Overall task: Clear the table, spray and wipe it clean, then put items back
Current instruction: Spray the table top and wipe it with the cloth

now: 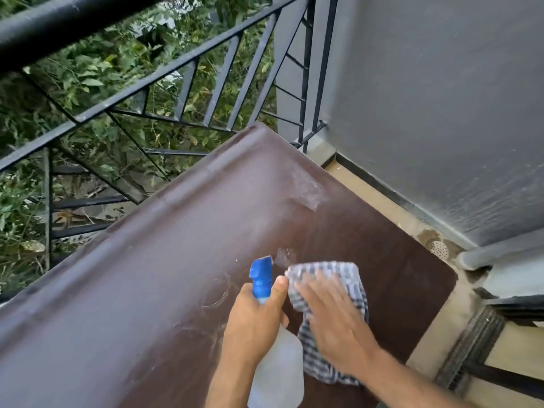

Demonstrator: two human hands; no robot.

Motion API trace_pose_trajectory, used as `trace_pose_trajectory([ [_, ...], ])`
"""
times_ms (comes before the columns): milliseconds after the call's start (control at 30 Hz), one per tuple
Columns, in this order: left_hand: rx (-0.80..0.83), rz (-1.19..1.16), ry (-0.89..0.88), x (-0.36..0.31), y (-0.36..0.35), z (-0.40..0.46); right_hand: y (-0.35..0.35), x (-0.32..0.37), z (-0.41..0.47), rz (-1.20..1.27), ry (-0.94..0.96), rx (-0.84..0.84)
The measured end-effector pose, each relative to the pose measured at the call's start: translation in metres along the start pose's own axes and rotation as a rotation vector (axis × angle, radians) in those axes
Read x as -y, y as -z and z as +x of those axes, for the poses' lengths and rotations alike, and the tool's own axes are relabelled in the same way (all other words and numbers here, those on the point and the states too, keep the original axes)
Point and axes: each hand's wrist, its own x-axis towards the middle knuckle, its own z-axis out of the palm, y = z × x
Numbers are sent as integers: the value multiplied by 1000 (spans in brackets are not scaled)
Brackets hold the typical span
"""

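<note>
Head view, spray-and-wipe stage. I see the dark brown rectangular tabletop (176,275) bare of objects, with a wet foamy patch (307,188) near its far right edge and a smaller damp spot (285,256) just beyond the nozzle.

Risks, as I judge them: the far patch lies well apart from the cloth, so it may dry into streaks unless the wipe reaches it. The tabletop runs just beside the black metal balcony railing (147,92), so a hard sweep toward the far left edge could push the cloth over the side. The bottle, held above the surface, could drip onto wiped areas. Fine scratch-like marks (219,293) left of the hands may be hair or wire; I cannot tell.

Hands: the left hand (253,319) is wrapped around the neck of the translucent plastic spray bottle with a blue trigger head (279,369). The right hand (332,316) is spread flat, fingers wide, pressing the blue-and-white checked cloth (332,290) onto the near right part of the tabletop.
</note>
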Motion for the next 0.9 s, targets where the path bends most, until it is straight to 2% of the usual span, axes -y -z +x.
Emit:
trace_pose_trajectory([
  [67,-9,1,-8,5,3,-4,0,13,-22,-6,43,25],
  [167,3,-3,-5,12,7,-10,2,19,-23,75,2,8],
  [300,14,28,-10,18,13,-12,-9,9,33,66,-48,23],
  [433,-21,56,-16,24,14,-14,-18,9,110,50,-202,79],
  [533,-45,53,-9,24,14,-15,-14,17,129,67,-236,111],
  [667,-39,40,-14,20,12,-13,-11,28,86,57,-137,24],
  [800,-40,42,-28,12,9,-13,-35,47,8,68,-35,121],
  [900,-28,51,-30,4,6,-8,-46,35,-27,-47,84,143],
])
